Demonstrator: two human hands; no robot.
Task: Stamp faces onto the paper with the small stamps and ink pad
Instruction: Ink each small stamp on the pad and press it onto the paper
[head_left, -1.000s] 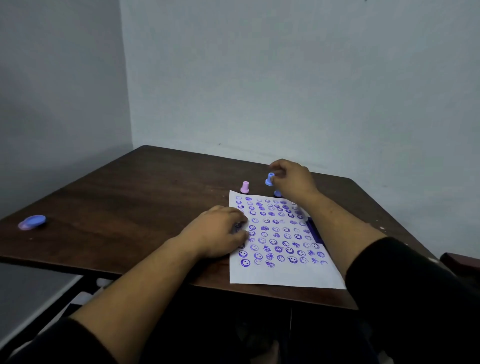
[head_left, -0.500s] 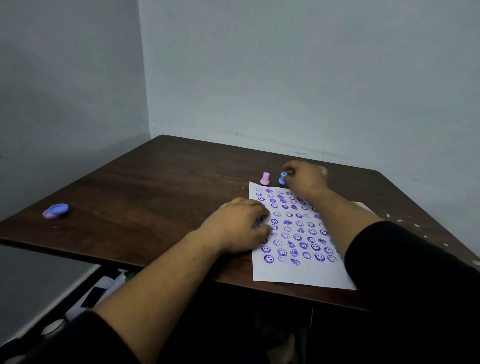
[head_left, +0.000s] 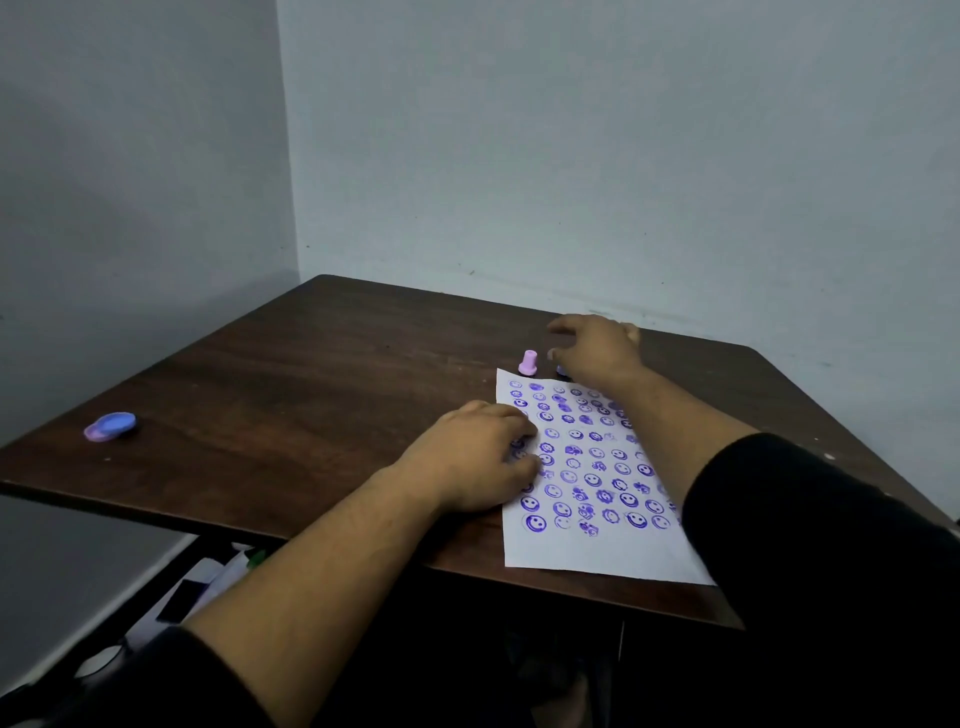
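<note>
Far out on the left of the dark wooden table (head_left: 322, 374) lies a small round blue and pink lid (head_left: 110, 426), well apart from everything else; whether it belongs to the ink pad cannot be told, and no ink pad shows clearly.

Moving right, the left hand (head_left: 475, 457) rests on the left edge of the paper (head_left: 597, 551), knuckles up and fingers loosely curled onto the sheet, grasping nothing, apparently pinning it down. The paper lies flat at the table's near edge, covered in rows of purple face prints with only a blank strip left at the bottom. It looks thin and light and would likely slide or lift with a sticky stamp, so a steadying hand makes sense.

Just beyond the paper's far edge the pink stamp (head_left: 528, 362) stands upright on its wide base. Beside it a blue stamp (head_left: 561, 370) is partly hidden under the right hand (head_left: 597, 348), which hovers with fingers spread and relaxed, holding nothing.

The stamps look like light, rigid plastic. I judge the narrow stem is where to pinch one, thumb and forefinger, keeping fingers off the inked face; tipping over is the main risk.
</note>
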